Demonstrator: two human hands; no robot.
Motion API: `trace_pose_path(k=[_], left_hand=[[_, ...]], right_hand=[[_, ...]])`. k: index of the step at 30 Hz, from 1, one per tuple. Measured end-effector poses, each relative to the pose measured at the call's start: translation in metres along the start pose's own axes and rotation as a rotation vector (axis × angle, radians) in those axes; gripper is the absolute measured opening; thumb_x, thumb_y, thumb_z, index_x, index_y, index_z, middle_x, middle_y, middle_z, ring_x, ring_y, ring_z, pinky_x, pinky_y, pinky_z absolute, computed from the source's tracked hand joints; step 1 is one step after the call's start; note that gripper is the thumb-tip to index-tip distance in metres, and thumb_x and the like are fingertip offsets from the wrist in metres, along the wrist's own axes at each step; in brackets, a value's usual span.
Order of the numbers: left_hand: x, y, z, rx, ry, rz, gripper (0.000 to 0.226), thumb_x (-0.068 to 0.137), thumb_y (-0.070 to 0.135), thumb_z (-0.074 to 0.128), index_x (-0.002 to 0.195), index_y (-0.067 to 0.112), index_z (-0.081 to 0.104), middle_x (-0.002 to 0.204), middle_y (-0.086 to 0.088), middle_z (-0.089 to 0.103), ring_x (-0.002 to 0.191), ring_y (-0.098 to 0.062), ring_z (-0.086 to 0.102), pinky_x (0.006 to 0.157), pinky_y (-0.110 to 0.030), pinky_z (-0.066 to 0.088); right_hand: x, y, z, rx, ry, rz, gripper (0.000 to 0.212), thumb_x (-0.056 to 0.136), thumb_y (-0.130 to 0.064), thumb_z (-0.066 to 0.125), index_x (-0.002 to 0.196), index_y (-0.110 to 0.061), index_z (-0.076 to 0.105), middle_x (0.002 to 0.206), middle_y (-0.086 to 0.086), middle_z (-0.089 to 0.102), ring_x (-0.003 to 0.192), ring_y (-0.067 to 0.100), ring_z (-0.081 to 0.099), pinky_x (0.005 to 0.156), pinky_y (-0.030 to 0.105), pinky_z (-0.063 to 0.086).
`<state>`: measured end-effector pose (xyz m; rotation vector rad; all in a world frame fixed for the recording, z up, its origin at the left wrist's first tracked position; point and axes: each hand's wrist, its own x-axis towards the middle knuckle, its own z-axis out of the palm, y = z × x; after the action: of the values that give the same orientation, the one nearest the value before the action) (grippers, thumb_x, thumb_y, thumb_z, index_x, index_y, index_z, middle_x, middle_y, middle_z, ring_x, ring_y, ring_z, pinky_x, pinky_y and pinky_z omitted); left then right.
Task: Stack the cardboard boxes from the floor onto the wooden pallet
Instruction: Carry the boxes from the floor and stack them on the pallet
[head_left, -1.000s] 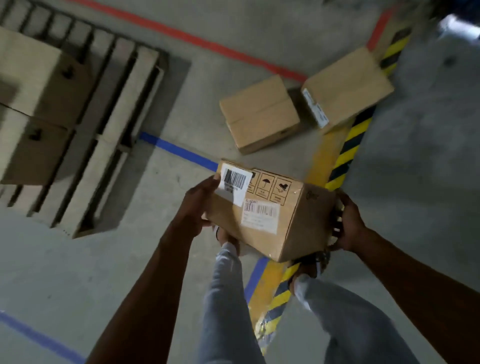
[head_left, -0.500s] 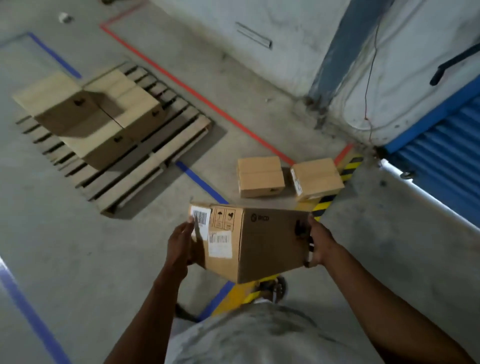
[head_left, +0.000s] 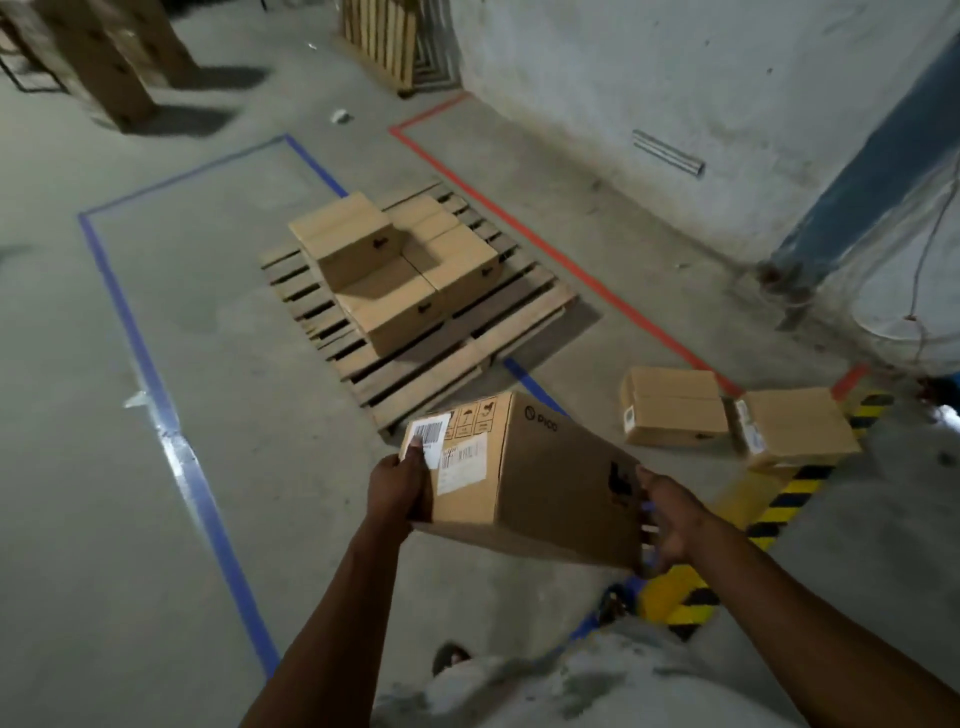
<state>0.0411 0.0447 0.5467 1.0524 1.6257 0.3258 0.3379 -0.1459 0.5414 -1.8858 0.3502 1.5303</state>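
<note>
Both hands are on the carried box (head_left: 524, 483), one at each end. Your left hand (head_left: 397, 486) presses against the labelled end, thumb lying over the barcode sticker and the other fingers out of sight under or behind the cardboard. Your right hand (head_left: 670, 519) cups the far end beside the dark handle cut-out, fingers curled round the edge. The box is off the floor, held in front of you and tilted, with its labelled end higher and nearer the pallet.

The pallet (head_left: 457, 358) lies ahead and to your left, between the blue floor line (head_left: 156, 384) and the red floor line (head_left: 561, 254). Four or so boxes (head_left: 395, 260) are already on it, one of them raised as a second layer. Its near corner is close beyond the labelled end, so your left hand is the nearer one to the goal. The long axis of your box runs roughly from left hand to right hand, pointing the labelled end toward that corner.

Two boxes (head_left: 675, 410) are on the floor to your right, well apart from the pallet, next to the yellow-and-black hazard stripe (head_left: 779, 499). By my reading, carrying is under way and setting down is not yet done; leading with the left end would likely bring the box onto the free slats nearest you.
</note>
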Motion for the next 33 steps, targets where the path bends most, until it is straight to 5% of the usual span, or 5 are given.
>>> trace_pose_path(k=[11, 20, 27, 30, 33], left_hand=[[0.135, 0.075, -0.082, -0.013, -0.041, 0.014, 0.045, 0.109, 0.051, 0.047, 0.111, 0.011, 0.067, 0.097, -0.011, 0.075, 0.082, -0.024, 0.074, 0.060, -0.032, 0.055], [0.252, 0.172, -0.153, -0.162, -0.013, 0.046, 0.036, 0.105, 0.056, 0.052, 0.117, 0.025, 0.066, 0.106, -0.010, 0.078, 0.078, -0.019, 0.075, 0.055, -0.027, 0.055], [0.366, 0.260, -0.170, -0.326, -0.090, 0.052, 0.036, 0.092, 0.063, 0.066, 0.119, 0.040, 0.064, 0.101, 0.004, 0.075, 0.101, -0.021, 0.068, 0.098, -0.054, 0.055], [0.436, 0.275, -0.177, -0.343, -0.183, 0.065, 0.053, 0.078, 0.069, 0.077, 0.122, 0.043, 0.064, 0.103, 0.007, 0.079, 0.108, -0.029, 0.072, 0.096, -0.061, 0.059], [0.519, 0.290, -0.193, -0.392, -0.274, -0.030, 0.081, 0.068, 0.075, 0.083, 0.139, 0.049, 0.052, 0.132, 0.004, 0.064, 0.122, -0.030, 0.058, 0.101, -0.061, 0.049]], right_hand=[[0.039, -0.093, 0.142, 0.086, 0.017, -0.002, 0.066, 0.088, -0.077, 0.056, 0.124, -0.023, 0.068, 0.128, 0.011, 0.063, 0.118, 0.039, 0.055, 0.102, 0.073, 0.036], [0.087, -0.274, 0.285, 0.094, -0.128, -0.196, 0.060, 0.091, -0.078, 0.049, 0.131, -0.035, 0.059, 0.137, 0.007, 0.057, 0.121, 0.034, 0.050, 0.090, 0.060, 0.040], [0.134, -0.425, 0.389, 0.024, -0.112, -0.214, 0.099, 0.075, -0.092, 0.054, 0.153, -0.033, 0.046, 0.136, 0.005, 0.057, 0.126, 0.040, 0.052, 0.091, 0.064, 0.044], [0.156, -0.473, 0.434, 0.059, -0.103, -0.184, 0.075, 0.089, -0.071, 0.060, 0.143, -0.019, 0.055, 0.128, 0.016, 0.062, 0.098, 0.039, 0.058, 0.073, 0.058, 0.052], [0.187, -0.508, 0.477, 0.148, -0.075, -0.205, 0.045, 0.098, -0.036, 0.064, 0.134, -0.009, 0.060, 0.133, 0.024, 0.061, 0.091, 0.038, 0.057, 0.100, 0.072, 0.042]])
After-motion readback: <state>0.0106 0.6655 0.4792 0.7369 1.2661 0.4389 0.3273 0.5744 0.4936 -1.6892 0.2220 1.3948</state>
